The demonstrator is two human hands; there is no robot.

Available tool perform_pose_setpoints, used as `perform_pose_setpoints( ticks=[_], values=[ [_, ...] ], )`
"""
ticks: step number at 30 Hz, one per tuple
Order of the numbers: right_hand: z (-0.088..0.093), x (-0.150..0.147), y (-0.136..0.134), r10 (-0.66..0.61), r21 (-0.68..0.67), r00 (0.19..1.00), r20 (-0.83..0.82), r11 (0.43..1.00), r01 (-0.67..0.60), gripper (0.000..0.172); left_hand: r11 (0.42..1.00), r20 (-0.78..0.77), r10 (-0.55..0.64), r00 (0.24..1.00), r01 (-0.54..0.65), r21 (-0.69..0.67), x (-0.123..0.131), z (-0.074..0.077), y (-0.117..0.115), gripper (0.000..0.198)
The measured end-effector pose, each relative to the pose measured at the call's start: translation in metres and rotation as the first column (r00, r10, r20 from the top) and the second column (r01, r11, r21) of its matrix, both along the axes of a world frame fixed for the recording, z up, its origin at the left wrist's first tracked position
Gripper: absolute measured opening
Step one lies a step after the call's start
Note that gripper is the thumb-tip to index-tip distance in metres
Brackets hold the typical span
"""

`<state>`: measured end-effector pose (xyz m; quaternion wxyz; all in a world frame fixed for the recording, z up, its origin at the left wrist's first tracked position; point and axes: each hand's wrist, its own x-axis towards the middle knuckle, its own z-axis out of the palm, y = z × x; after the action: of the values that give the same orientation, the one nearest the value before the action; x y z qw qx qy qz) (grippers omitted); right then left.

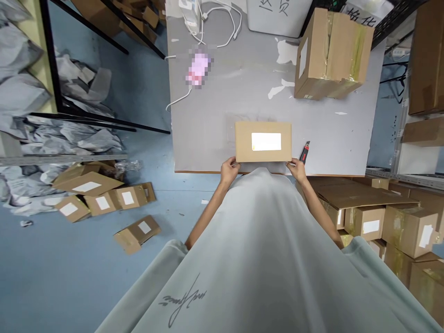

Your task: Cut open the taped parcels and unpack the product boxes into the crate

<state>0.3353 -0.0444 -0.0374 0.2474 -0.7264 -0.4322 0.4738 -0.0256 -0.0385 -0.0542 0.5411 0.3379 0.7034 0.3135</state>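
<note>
Head camera lets me see, from far off, a small brown box by the worktop's front edge, near the middle (its white label faces me). Left hand and right hand each have a grip holding its near corner. By the worktop's front edge, further right, lies a red-and-black cutter; a big taped box sits at the worktop's back right.

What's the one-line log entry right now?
Left grip: touching cardboard box, near-left corner | right grip: touching near-right corner | white label: facing up | utility knife: on table, right of box
</note>
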Motion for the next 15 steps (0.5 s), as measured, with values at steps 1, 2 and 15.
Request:
perform_pose_setpoints(
  ticks=[1, 2, 15],
  values=[
    [0.004, 0.0, 0.003, 0.001, 0.014, 1.0, 0.0, 1.0, -0.001, 0.038, 0.999, 0.006, 0.022, 1.0, -0.022, 0.025, 0.001, 0.004, 0.003, 0.036],
    [0.009, 0.0, 0.006, 0.003, 0.035, 1.0, -0.001, 0.999, -0.003, 0.042, 0.997, 0.021, 0.051, 0.998, -0.052, 0.057, 0.001, 0.008, 0.008, 0.035],
    [0.062, -0.015, 0.062, -0.062, 0.287, 0.996, 0.069, 0.957, 0.04, 0.044, 0.947, 0.104, 0.218, 0.971, -0.236, 0.218, -0.006, 0.049, 0.065, 0.031]
  ],
)
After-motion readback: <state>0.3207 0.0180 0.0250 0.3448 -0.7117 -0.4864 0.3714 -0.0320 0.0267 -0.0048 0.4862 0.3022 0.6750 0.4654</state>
